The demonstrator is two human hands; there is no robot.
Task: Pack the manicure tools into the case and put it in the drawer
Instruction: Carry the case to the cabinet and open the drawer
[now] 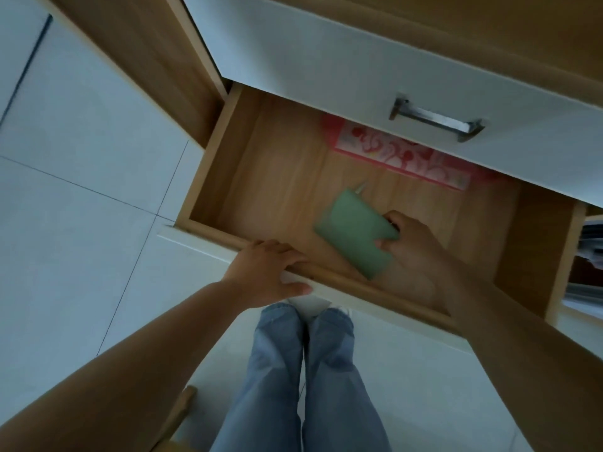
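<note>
The lower wooden drawer [208,177] is pulled out wide below me. My right hand [412,247] is inside it, gripping the right end of a pale green manicure case [352,233], which is closed and sits at or just above the drawer floor near the front. A thin metal tip sticks out at the case's far corner. My left hand [267,272] clasps the drawer's front edge [202,234], fingers curled over the top and thumb on the white face.
A red and pink patterned flat packet [401,154] lies at the back of the drawer, partly under the closed white upper drawer with its metal handle [435,120]. Stacked papers [592,243] sit on shelves at the right. White tiled floor lies to the left; my legs in jeans stand below.
</note>
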